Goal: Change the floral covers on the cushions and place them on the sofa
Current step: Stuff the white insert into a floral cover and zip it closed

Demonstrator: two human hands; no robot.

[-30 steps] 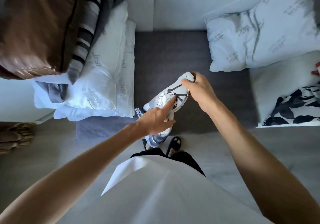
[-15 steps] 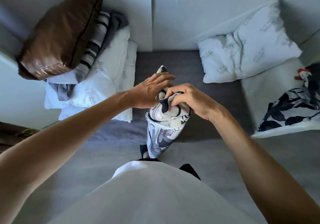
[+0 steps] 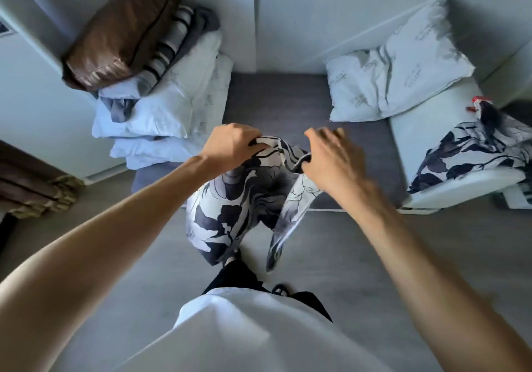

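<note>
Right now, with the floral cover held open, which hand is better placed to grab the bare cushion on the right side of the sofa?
Right. The right hand is nearer the bare cushion, and its grip on the floral cover looks looser than the left hand.

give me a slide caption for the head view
Both hands, left hand and right hand, hold a floral cover open above the grey sofa seat.

Since a second ago, the floral cover (image 3: 239,199), then a tight bundle, hangs pulled open at its mouth, the left hand (image 3: 230,144) and right hand (image 3: 331,158) having shifted from close together to gripping opposite edges, well apart.
</note>
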